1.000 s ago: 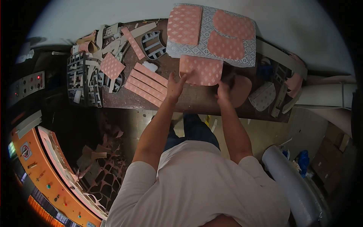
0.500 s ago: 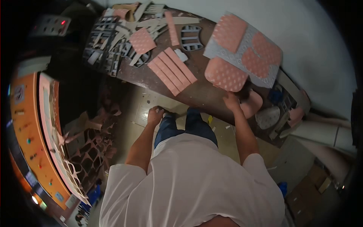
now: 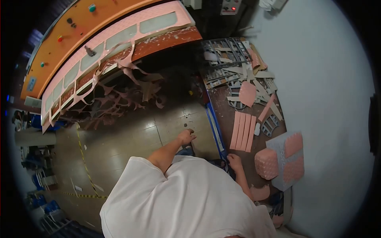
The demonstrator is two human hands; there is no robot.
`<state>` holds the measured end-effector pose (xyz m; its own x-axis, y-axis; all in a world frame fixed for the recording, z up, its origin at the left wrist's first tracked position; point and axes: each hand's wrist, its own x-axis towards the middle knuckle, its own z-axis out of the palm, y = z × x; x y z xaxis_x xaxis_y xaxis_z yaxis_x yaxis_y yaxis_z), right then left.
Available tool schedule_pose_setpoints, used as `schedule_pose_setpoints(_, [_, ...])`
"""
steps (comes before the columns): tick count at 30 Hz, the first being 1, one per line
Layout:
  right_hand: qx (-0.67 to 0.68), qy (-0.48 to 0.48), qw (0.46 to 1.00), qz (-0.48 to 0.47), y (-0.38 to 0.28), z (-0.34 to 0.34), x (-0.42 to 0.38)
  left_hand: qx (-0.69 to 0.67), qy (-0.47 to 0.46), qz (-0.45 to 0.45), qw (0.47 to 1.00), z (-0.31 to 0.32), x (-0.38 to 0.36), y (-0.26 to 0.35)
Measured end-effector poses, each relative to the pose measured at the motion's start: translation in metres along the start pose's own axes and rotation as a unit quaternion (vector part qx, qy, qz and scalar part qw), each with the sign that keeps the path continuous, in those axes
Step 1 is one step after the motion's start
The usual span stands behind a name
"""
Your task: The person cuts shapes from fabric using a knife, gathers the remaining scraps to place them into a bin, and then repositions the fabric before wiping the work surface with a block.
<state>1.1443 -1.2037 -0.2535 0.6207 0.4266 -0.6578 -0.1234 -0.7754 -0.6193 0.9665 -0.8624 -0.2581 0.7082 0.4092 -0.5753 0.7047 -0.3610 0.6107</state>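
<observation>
The left hand (image 3: 185, 137) hangs free over the floor, fingers loosely curled, holding nothing. The right hand (image 3: 235, 162) rests at the near edge of the workbench (image 3: 222, 107), seemingly empty, though it is small here. The pink strips (image 3: 242, 131) lie just beyond it, long axis pointing away from the edge; the right hand is nearer. A second ago both hands pressed a pink dotted sheet (image 3: 266, 163).

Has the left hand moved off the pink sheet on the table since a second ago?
Yes. The left hand has left the pink sheet and come back off the table; it now hangs over the floor. The right hand is at the table edge.
</observation>
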Motion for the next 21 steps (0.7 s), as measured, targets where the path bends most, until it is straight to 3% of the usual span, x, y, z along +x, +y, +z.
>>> schedule_pose_setpoints(4, [-0.029, 0.016, 0.993, -0.114, -0.109, 0.015, 0.059, -0.059, 0.055, -0.034, 0.996, -0.044, -0.019, -0.068])
schedule_pose_setpoints(8, [-0.047, 0.003, 0.973, -0.226, -0.264, 0.047, 0.088, -0.125, 0.185, -0.082, 0.971, -0.085, -0.058, -0.137])
schedule_pose_setpoints(10, [-0.032, -0.059, 0.961, -0.267, -0.35, 0.067, 0.081, -0.182, 0.248, -0.129, 0.943, -0.092, -0.083, -0.165])
schedule_pose_setpoints(16, [0.005, -0.187, 0.882, -0.433, -0.549, 0.169, 0.072, -0.364, 0.399, -0.229, 0.81, -0.052, -0.144, -0.211])
schedule_pose_setpoints(21, [-0.016, -0.267, 0.814, -0.516, -0.666, 0.264, 0.039, -0.423, 0.379, -0.307, 0.764, 0.019, -0.148, -0.221])
